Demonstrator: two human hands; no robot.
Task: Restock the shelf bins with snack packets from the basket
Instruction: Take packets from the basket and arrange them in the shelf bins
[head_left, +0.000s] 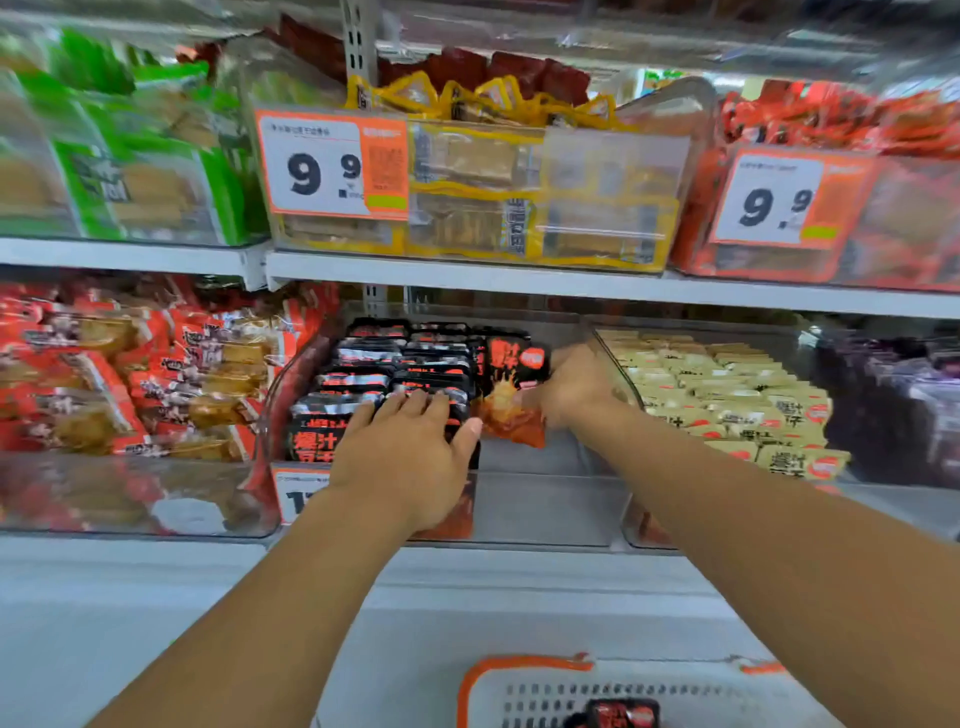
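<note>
A clear shelf bin on the lower shelf holds rows of black-and-red snack packets in its left part. My left hand lies flat on the front packets with straight fingers. My right hand grips one black-and-orange packet upright at the right end of the rows, inside the bin. At the bottom edge, a white basket with an orange rim holds another black packet.
Neighbouring clear bins hold red packets on the left and pale yellow packets on the right. The upper shelf carries green, yellow and red packets with 9.9 price tags. A shelf edge runs above the hands.
</note>
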